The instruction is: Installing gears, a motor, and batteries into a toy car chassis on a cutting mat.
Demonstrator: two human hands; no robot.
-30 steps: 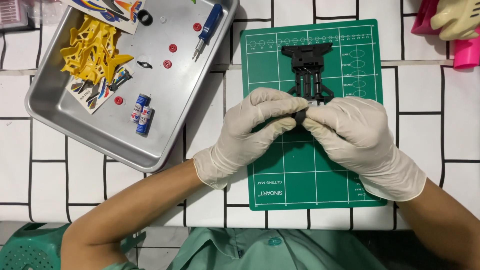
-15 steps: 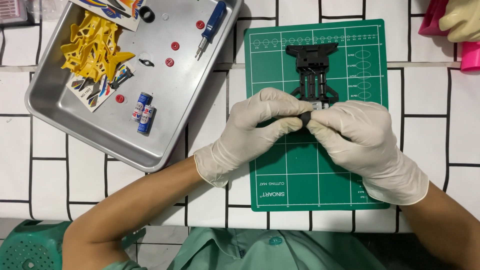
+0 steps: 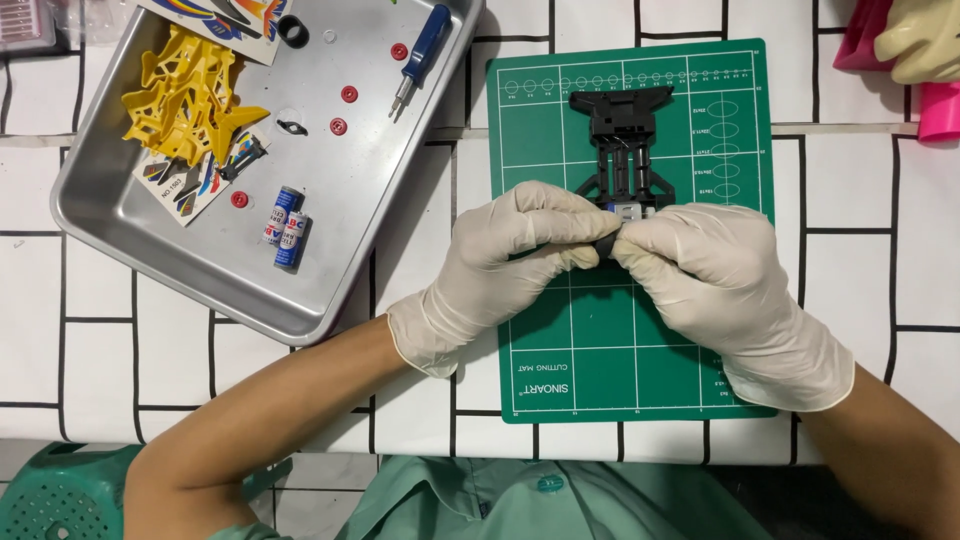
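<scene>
A black plastic chassis (image 3: 622,140) lies on a green cutting mat (image 3: 590,370), its near end under my fingers. My left hand (image 3: 505,260) and my right hand (image 3: 715,280), both in white gloves, meet at that near end and pinch a small black part (image 3: 606,246) between their fingertips. A small silver-grey piece (image 3: 630,211) shows on the chassis just above my fingers. What lies beneath my fingers is hidden.
A metal tray (image 3: 200,270) at the left holds yellow plastic parts (image 3: 195,100), a sticker sheet, two batteries (image 3: 285,226), several red round pieces, a black ring and a blue-handled screwdriver (image 3: 422,50). A gloved hand (image 3: 920,40) of another person and pink objects sit at the top right.
Both hands stay joined at the near end of the chassis; the fingertips have shifted slightly. The view has drifted a little.
</scene>
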